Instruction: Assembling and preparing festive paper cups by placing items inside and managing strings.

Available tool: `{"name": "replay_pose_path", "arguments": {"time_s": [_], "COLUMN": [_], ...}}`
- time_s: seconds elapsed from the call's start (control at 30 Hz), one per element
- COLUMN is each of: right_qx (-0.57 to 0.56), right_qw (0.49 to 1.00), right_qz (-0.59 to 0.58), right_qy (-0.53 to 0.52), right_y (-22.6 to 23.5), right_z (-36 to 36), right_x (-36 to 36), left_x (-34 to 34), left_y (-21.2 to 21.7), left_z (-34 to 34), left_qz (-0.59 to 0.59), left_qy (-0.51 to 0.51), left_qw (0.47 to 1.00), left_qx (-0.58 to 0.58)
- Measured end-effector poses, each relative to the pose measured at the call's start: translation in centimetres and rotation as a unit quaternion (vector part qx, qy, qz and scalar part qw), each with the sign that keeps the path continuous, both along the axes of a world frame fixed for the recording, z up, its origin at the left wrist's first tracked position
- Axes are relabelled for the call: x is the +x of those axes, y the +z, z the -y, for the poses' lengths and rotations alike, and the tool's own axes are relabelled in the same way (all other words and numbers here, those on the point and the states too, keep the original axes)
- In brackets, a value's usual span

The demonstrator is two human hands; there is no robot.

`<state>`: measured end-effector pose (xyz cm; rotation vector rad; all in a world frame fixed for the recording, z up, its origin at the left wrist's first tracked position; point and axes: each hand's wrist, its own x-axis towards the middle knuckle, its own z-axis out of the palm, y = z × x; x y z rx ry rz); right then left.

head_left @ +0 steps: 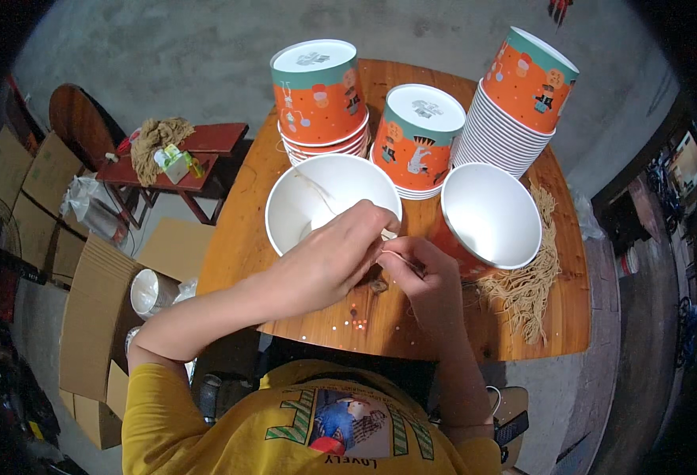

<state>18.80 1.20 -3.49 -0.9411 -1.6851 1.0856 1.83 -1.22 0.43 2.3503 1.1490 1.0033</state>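
My left hand [337, 257] is closed in a pinch at the near right rim of a white-lined paper bucket [285, 210]. A thin beige string [313, 186] trails from that hand across the bucket's mouth. Close beside it, my right hand [428, 273] pinches a short loop of the string between thumb and forefinger. The fingertips of both hands nearly meet, and the left ones are partly hidden. To the right stands another open paper bucket [491, 214], tilted toward me, its outside orange. A bundle of beige strings [526, 293] lies beside it at the table's right.
Behind stand upside-down stacks of orange and green paper buckets [317, 95], [420, 138], [515, 111] on the wooden table [317, 332]. Small white and orange dots are scattered near its front edge. At left are a cardboard box [95, 317] and a red bench [214, 138].
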Motion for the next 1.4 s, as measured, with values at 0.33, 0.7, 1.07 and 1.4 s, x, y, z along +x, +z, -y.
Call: {"name": "replay_pose_path", "arguments": {"time_s": [0.33,0.7,1.07,1.4], "right_qx": [-0.057,0.045,0.17,0.207], "right_qw": [0.998,0.997,0.977,0.97], "right_qz": [-0.006,0.037,0.095,0.102], "right_qy": [0.026,-0.044,-0.087,-0.073], "right_y": [-0.3,-1.5,-0.9,-1.0], "right_z": [-0.2,0.4,1.1,1.0], "right_x": [-0.1,-0.6,-0.8,-0.9], "left_x": [-1.4,-0.5,0.2,-0.1], "left_y": [-0.4,0.3,-0.3,-0.7], "left_z": [-0.6,-0.2,0.7,0.3], "left_qz": [0.039,0.007,0.026,0.097], "left_qy": [-0.007,0.055,0.132,0.124], "left_qw": [0.991,0.991,0.985,0.975], "left_qx": [-0.132,-0.119,-0.106,-0.159]}}
